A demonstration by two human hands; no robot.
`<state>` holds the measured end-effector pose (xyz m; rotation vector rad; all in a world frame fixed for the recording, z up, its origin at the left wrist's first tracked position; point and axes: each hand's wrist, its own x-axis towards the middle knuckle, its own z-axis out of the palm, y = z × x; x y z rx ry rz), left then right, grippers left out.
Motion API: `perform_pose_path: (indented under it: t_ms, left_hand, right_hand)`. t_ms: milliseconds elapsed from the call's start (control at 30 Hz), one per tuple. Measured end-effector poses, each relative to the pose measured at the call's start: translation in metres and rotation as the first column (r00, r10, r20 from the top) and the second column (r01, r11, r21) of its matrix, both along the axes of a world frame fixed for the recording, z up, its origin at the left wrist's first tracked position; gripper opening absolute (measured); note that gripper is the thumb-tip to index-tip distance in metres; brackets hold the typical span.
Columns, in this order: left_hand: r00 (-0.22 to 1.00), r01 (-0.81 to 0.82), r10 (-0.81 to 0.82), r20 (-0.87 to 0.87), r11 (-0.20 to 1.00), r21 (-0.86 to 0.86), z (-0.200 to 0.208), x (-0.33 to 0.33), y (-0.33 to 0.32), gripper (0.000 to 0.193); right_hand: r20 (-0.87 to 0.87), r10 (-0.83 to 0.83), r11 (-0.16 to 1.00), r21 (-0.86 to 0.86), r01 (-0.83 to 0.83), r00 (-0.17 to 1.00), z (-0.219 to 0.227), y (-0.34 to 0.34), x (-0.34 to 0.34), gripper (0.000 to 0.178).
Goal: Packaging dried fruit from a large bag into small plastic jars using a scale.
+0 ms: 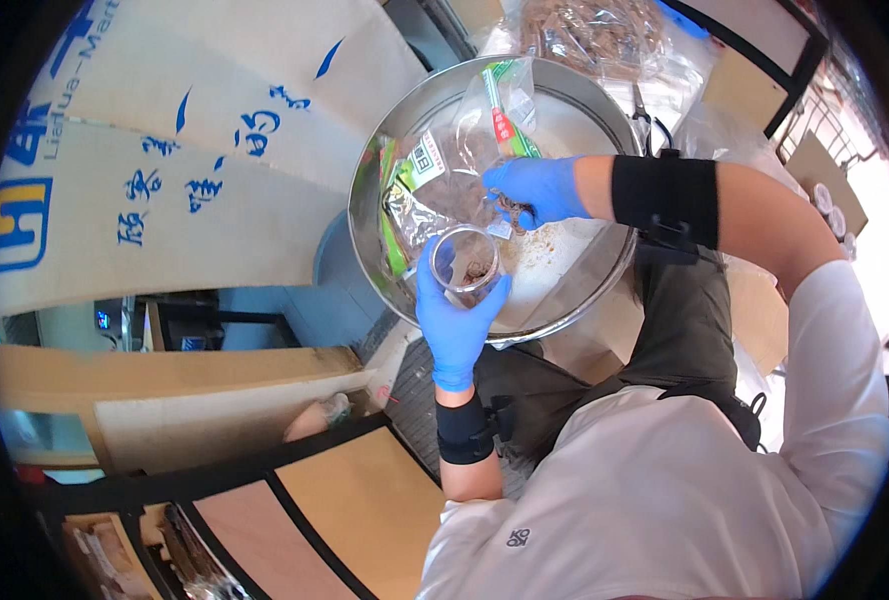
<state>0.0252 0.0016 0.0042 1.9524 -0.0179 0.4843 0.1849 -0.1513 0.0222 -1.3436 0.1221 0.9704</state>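
Note:
My left hand (457, 325), in a blue glove, is wrapped round a clear round plastic jar (465, 232) with its mouth up. Some brown shreds (478, 270) lie inside it. Just above and to the right, my right hand (547, 190), also gloved in blue, has its fingers closed on a pinch of dry brown shreds (511, 210). Beneath both hands is a large round metal tray (362, 205) with a raised rim. A clear plastic bag (455, 190) with green and printed parts lies in it. Yellowish crumbs (537, 250) are scattered on the tray's pale bottom.
Past the tray lies a large clear bag of brown dried stuff (595, 35). Scissors (642, 105) rest by the tray's right rim. A pale printed sheet (215, 130) hangs at the left, near a wooden-edged counter (235, 365). Boxes (360, 490) stand at lower left.

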Motion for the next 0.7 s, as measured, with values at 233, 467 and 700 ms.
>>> perform_pose_path:
  t_ms: [233, 467, 700]
  left_hand:
    - [1.000, -0.009, 0.010, -0.029, 1.000, 0.010, 0.001, 0.000, 0.000, 0.082]
    - [0.999, -0.022, 0.020, -0.034, 0.998, -0.054, 0.012, -0.003, -0.003, 0.087]
    - [0.999, -0.033, 0.032, -0.022, 0.996, -0.082, 0.010, -0.007, 0.002, 0.080]
  right_hand:
    - [-0.028, 0.146, 0.889, 0.443, -0.118, 0.989, 0.049, 0.001, -0.013, 0.026]
    - [0.584, -0.001, 0.964, 0.216, -0.154, 0.812, 0.048, 0.033, -0.052, 0.034]
    - [0.912, -0.046, 0.991, 0.094, -0.099, 0.407, 0.042, 0.042, -0.068, 0.029]
